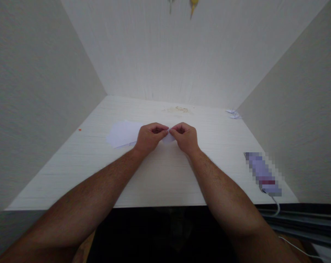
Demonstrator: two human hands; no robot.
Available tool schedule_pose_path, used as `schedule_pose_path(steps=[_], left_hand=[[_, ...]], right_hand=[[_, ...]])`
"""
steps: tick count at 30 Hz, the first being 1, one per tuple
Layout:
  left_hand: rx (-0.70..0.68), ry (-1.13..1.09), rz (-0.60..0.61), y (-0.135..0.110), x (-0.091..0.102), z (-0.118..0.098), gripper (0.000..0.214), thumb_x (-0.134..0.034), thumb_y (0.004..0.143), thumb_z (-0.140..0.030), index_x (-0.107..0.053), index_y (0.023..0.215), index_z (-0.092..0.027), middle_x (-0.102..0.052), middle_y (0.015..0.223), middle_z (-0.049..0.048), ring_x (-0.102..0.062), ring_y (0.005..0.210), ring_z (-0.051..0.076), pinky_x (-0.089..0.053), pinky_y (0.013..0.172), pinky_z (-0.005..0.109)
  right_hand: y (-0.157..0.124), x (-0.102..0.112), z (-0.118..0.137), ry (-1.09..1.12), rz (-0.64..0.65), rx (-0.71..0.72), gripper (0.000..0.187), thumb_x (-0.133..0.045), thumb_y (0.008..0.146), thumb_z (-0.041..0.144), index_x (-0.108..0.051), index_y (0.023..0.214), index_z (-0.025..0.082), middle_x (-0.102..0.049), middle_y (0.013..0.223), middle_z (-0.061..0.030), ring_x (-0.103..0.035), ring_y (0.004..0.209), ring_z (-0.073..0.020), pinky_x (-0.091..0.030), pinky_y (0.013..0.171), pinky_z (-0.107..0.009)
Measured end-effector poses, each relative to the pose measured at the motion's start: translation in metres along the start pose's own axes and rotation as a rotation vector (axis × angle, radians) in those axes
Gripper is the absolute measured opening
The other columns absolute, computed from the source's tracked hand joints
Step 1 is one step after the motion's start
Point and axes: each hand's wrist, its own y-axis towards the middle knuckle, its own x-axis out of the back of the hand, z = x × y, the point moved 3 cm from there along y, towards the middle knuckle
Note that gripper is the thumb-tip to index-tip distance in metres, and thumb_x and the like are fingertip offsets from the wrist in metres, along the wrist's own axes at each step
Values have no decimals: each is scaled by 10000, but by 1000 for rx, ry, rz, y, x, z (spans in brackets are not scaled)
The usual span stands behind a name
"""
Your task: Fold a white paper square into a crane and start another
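Note:
A small piece of white paper (pixel 168 138) is held up between my two hands at the middle of the white table. My left hand (pixel 152 138) pinches its upper edge between thumb and fingertips. From the other side my right hand (pixel 185 136) pinches the same paper, with the fingertips of both hands almost meeting. Part of the paper is hidden behind the fingers. Just left of my left hand lies a loose pile of white paper sheets (pixel 124 133), partly covered by that hand.
Small folded white papers (pixel 233 114) lie in the back right corner. A blurred-out phone-like device (pixel 262 173) with a white cable (pixel 276 206) rests near the right edge. Brownish crumbs or stains (pixel 181 109) mark the table's back. Walls enclose three sides.

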Motion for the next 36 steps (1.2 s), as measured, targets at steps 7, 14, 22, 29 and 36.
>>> schedule_pose_path(steps=[7, 14, 22, 29, 36], left_hand=[[5, -22, -10, -2, -1, -2, 141, -806, 673, -279, -774, 782, -196, -761, 762, 34, -682, 689, 156, -556, 683, 288], [-4, -5, -15, -1, 0, -4, 121, -800, 674, -265, -768, 764, -190, -756, 739, 29, -668, 661, 147, -539, 651, 272], [32, -42, -50, 0, 1, -7, 137, -813, 651, -258, -757, 748, -180, -736, 704, 25, -643, 636, 136, -518, 625, 262], [69, -176, -118, 2, 1, -2, 221, -822, 636, -277, -732, 806, -169, -714, 713, 18, -646, 660, 136, -531, 667, 281], [65, -235, -120, 2, 0, -1, 241, -813, 610, -259, -695, 802, -174, -666, 655, -13, -618, 618, 122, -517, 649, 276]], right_hand=[[0, 0, 2, -34, 3, -7, 141, -703, 751, 316, -652, 704, 194, -640, 624, 16, -534, 573, -113, -431, 575, -265], [-1, -1, 4, -51, 0, 1, 145, -707, 754, 321, -652, 713, 194, -635, 620, 20, -524, 568, -109, -424, 571, -262], [-1, -3, 1, 18, 13, 3, 174, -721, 745, 345, -630, 772, 199, -636, 630, 24, -544, 577, -107, -430, 562, -250], [-3, -9, -5, 81, 146, -57, 235, -738, 718, 398, -639, 761, 189, -653, 646, 14, -534, 558, -100, -415, 546, -249], [-4, -9, -4, 26, 133, -62, 240, -720, 740, 416, -643, 732, 188, -617, 598, 24, -493, 530, -98, -351, 509, -246]])
